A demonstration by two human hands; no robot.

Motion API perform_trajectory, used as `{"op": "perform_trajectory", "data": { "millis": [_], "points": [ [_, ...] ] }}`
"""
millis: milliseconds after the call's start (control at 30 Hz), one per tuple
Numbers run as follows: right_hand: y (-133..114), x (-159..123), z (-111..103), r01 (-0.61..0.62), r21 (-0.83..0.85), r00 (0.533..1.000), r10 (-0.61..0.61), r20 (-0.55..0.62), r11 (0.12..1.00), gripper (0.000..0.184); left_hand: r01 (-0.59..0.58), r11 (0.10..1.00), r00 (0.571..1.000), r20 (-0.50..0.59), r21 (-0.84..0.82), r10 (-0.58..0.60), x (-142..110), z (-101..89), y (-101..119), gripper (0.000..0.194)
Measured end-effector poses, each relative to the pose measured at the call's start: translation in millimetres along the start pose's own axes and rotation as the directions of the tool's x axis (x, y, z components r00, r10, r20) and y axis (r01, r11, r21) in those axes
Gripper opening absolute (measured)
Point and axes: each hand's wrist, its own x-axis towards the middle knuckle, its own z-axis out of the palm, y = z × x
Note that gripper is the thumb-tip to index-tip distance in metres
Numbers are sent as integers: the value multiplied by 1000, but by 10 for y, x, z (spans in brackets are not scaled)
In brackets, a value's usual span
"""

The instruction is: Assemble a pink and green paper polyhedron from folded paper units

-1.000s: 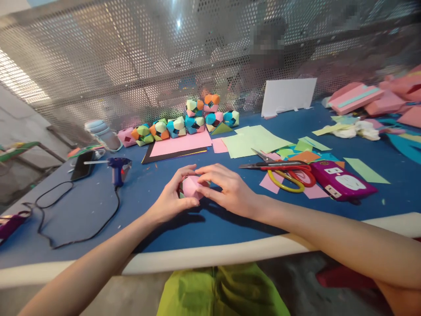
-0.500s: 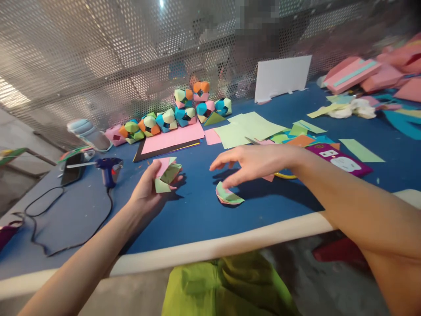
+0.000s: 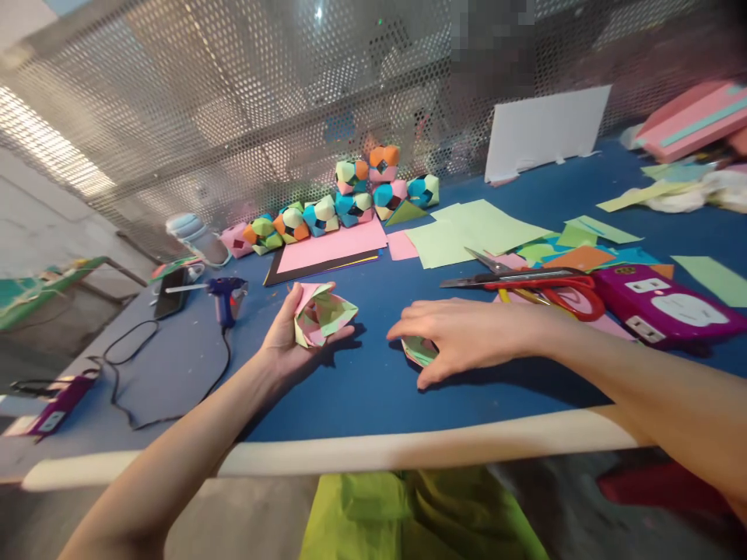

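My left hand (image 3: pixel 292 330) is closed around a folded paper piece (image 3: pixel 335 315), pink and pale green, with a hollow opening between its flaps. To the right, my right hand (image 3: pixel 461 338) curls over a second folded paper piece (image 3: pixel 415 350) at the blue tabletop. Thumb and fingers lie around this piece, and the hand hides most of it. Scissors with red handles (image 3: pixel 575 299) lie just behind my right wrist.
At the back stands a row of multicoloured paper balls (image 3: pixel 320 216) by a mesh screen. A corded glue gun (image 3: pixel 226 295) is on the left. Paper sheets (image 3: pixel 478 229), a purple power strip (image 3: pixel 659 307) and a white board (image 3: pixel 545 132) are on the right.
My right hand has come down over the folded paper piece on the table, its fingers now around it. My left hand has turned its piece so the hollow shows. The view has shifted.
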Motion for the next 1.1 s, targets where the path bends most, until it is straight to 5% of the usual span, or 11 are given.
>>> {"op": "perform_trajectory", "data": {
  "millis": [200, 333, 433, 567, 800, 900, 1000, 1100],
  "points": [
    [-3, 29, -58, -149, 105, 988, 151, -12, 983, 69, 49, 994, 984, 167, 93, -64, 116, -88, -85, 46],
    [36, 11, -125, -188, 197, 982, 178, 65, 962, 61, -9, 994, 968, 250, 110, -19, 157, -182, -76, 46],
    [51, 9, -145, -194, 202, 977, 171, 127, 960, 54, -41, 995, 934, 358, 96, 4, 196, -284, -57, 45],
    [63, 30, -175, -242, 255, 952, 179, 249, 936, 70, -62, 995, 886, 463, 75, 20, 243, -379, -59, 47],
    [165, 67, -206, -296, 268, 939, 228, 259, 917, 67, -71, 995, 813, 582, 70, 17, 227, -425, -65, 45],
    [207, 87, -147, -311, 289, 936, 240, 257, 905, 52, 16, 998, 830, 556, 58, -45, 231, -431, -35, 47],
    [218, 110, -77, -345, 358, 930, 266, 253, 867, 29, 97, 995, 889, 449, 6, -89, 245, -421, 10, 46],
    [207, 137, -23, -354, 435, 932, 273, 238, 828, 26, 159, 984, 939, 320, -75, -127, 255, -400, 43, 48]
  ]
}}
